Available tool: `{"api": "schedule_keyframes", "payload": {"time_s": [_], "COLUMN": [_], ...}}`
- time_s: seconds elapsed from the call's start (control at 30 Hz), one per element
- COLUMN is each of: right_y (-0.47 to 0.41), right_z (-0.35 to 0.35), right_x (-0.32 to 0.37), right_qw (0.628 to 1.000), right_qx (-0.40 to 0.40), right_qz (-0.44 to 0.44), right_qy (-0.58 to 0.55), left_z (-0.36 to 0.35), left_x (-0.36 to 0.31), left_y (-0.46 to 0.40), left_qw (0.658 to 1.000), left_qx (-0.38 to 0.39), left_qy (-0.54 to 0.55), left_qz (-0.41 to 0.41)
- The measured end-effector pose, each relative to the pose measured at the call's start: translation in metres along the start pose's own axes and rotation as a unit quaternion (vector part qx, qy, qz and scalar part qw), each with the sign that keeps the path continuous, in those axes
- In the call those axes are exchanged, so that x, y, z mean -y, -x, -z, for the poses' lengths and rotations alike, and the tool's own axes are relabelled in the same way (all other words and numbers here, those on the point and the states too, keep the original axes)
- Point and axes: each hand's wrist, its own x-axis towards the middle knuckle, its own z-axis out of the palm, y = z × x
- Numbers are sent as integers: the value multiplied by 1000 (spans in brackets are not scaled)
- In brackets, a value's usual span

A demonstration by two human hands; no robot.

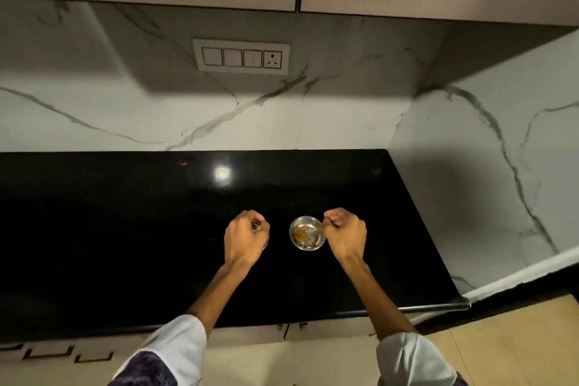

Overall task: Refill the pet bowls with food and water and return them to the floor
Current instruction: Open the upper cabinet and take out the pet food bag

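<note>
Two small steel pet bowls stand on the black countertop point(125, 244). The right bowl point(308, 241) holds some brown kibble, and my right hand point(344, 233) pinches its right rim with curled fingers. My left hand point(244, 236) covers most of the left bowl point(266, 244); only a sliver of its rim shows. The left fingers curl over that bowl's far rim. What the left bowl holds is hidden.
A marble backsplash with a switch panel point(241, 56) rises behind the counter, and a marble side wall closes the right end. Upper cabinets hang overhead. The counter's front edge point(344, 315) runs above cabinet doors, with light floor tiles point(517, 338) at the lower right.
</note>
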Motion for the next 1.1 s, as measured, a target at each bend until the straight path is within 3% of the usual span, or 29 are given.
{"api": "schedule_keyframes", "payload": {"time_s": [0.33, 0.63, 0.83, 0.97, 1.1], "right_y": [-4, -14, -29, -35, -47], "right_z": [40, 71, 105, 125, 139], "right_x": [48, 87, 138, 178, 218], "right_qw": [998, 991, 974, 965, 948], "right_qx": [-29, -53, -117, -130, -138], "right_qz": [41, 121, 192, 193, 179], "right_qy": [23, 22, -36, -120, -222], "left_z": [32, 59, 88, 104, 123], "left_x": [-43, -89, -147, -185, -223], "left_y": [-12, -20, -37, -52, -63], "left_qw": [988, 972, 964, 963, 928], "left_qx": [-38, -68, -96, -77, -47], "left_qy": [-69, -49, 45, 205, 355], "left_qz": [-130, -217, -243, -155, -99]}}
